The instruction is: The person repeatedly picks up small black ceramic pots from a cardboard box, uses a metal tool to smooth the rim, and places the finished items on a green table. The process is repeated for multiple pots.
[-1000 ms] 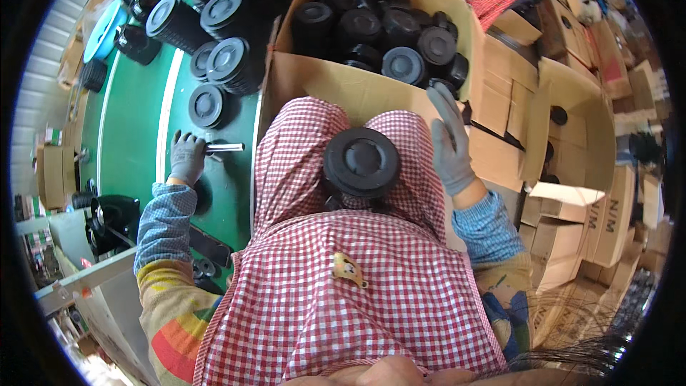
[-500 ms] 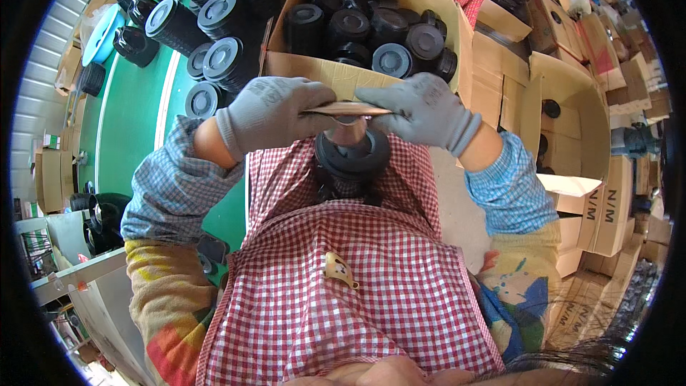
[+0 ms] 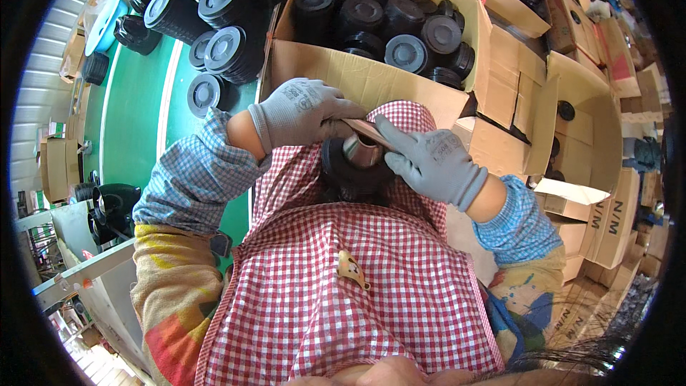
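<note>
A black round ribbed part [image 3: 343,177] rests between my thighs over the red checked apron [image 3: 379,250]. On it is a metal cylinder with a flat bar [image 3: 361,146] across its top, now tilted down toward the right. My left hand [image 3: 307,113], in a grey glove, grips the upper-left end of the bar, fingers curled. My right hand [image 3: 434,161], also gloved, grips the bar's other end, its thumb along the bar. Part of the black piece is hidden under my hands and the tool.
Ahead, a cardboard box [image 3: 364,61] holds several black round pieces. At left, a green bench [image 3: 128,129] carries stacked black discs [image 3: 168,11], a blue basin [image 3: 105,25] and black parts. Open cartons [image 3: 586,129] and stacked boxes crowd the right side.
My hands came inward from the sides to the metal tool over the black part. Since half a second ago the bar has turned clockwise, with my right hand moving lower.
</note>
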The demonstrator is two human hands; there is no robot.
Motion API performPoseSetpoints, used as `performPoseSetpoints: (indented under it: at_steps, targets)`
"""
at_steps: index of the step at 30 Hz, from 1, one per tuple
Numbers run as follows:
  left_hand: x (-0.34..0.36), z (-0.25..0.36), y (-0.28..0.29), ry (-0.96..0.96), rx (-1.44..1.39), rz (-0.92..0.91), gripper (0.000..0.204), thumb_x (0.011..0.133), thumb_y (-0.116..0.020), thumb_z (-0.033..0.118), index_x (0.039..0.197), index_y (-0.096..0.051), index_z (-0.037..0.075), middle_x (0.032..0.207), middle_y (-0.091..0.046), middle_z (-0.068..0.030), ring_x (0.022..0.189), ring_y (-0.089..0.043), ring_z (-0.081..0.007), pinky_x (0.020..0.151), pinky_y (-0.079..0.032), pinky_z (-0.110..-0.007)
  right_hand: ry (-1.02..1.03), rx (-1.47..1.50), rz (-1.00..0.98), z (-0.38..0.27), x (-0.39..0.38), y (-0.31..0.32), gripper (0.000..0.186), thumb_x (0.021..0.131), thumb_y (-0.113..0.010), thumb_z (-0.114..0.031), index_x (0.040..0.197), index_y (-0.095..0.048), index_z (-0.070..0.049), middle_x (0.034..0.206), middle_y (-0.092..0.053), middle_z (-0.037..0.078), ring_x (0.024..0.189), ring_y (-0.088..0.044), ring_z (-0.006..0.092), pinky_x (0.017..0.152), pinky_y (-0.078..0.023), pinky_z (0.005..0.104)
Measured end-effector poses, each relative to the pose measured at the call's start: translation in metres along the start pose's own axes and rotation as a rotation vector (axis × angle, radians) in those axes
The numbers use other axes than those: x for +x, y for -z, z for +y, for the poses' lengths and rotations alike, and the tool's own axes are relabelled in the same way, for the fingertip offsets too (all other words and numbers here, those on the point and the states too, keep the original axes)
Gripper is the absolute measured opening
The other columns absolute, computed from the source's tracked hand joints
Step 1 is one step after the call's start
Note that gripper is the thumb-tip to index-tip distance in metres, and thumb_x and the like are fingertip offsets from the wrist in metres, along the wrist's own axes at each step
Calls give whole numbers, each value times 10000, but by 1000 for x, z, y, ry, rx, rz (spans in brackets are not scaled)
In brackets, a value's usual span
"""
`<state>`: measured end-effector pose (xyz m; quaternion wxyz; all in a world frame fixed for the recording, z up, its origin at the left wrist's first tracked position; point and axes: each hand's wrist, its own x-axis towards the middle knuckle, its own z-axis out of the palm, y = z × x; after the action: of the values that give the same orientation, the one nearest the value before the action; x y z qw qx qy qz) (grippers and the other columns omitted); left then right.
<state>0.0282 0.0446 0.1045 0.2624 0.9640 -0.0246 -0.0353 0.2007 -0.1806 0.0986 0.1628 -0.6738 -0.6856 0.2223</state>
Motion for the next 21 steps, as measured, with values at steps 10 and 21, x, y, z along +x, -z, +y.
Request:
performPoseSetpoints:
  at_steps: [10, 21]
  targets:
    - [-1, 10, 0, 123, -321, -181, 292, 965, -650, 293, 1179, -721, 106, 926, -721, -173, 858, -715, -339, 756, -559, -423, 294, -66, -79, 30, 30, -1, 552, 991, -537, -485, 1397, -583, -113, 1230, -657, 190, 1108, -628, 332, 991, -451, 499]
    - [93, -92, -83, -251, -334, 78, 302, 975, -556, 295, 1012, -721, 45, 973, -705, -183, 833, -671, -407, 760, -547, -464, 326, 456, -84, -34, 61, -18, 970, 940, -381, -751, 1629, -229, -86, 1628, -315, 228, 1499, -299, 424, 1222, -111, 607]
